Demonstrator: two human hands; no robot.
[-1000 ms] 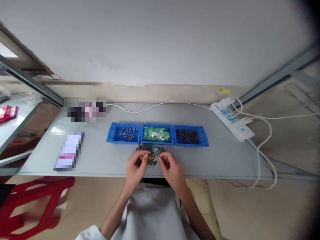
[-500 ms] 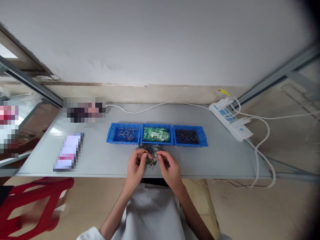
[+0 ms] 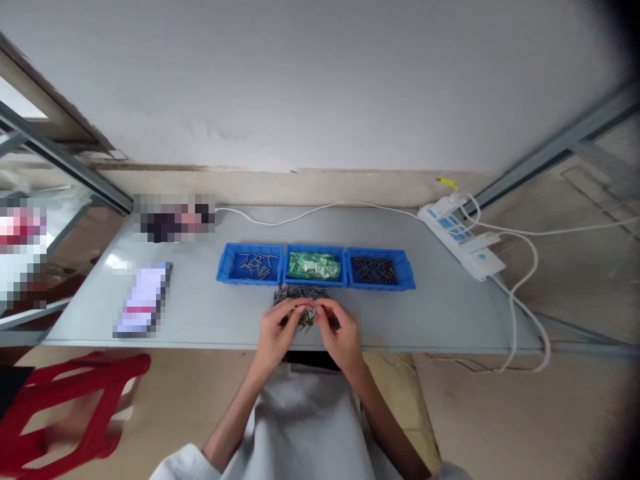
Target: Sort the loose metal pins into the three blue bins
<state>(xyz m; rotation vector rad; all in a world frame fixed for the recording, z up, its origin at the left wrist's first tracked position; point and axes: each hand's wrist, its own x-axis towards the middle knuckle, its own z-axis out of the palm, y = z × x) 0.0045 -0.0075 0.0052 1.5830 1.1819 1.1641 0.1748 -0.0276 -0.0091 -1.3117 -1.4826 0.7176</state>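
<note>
1. Thin piece [image 3: 311,307] is at the fingertips, over the pile of metal pins [image 3: 300,293]. Long axis looks roughly left-right, near parallel to the table's front edge; too small to tell which end points where.
2. Pile lies just in front of the middle tray [image 3: 314,283], wider than deep. Pins point every way, mostly dark grey, a few brass-coloured near the hands.
3. Three blue trays in a row, long sides left-right: left tray [image 3: 249,282] has loose silver pins [image 3: 258,266], middle has green packets [image 3: 314,265], right tray [image 3: 381,287] has dark pins [image 3: 374,270].
4. Grey table [image 3: 210,320], pale wall [image 3: 300,87] behind. Phone [image 3: 143,300] on the left (pixelated), power strip [image 3: 460,238] on the right, white cable [image 3: 295,218] along the back. Red stool [image 3: 93,393] lower left.
5. Left hand [image 3: 275,330] and right hand [image 3: 343,331] angle inward, tips almost meeting. Thumb and index closed to a pinch on both, other fingers curled. Can't tell which pinch has the piece.
</note>
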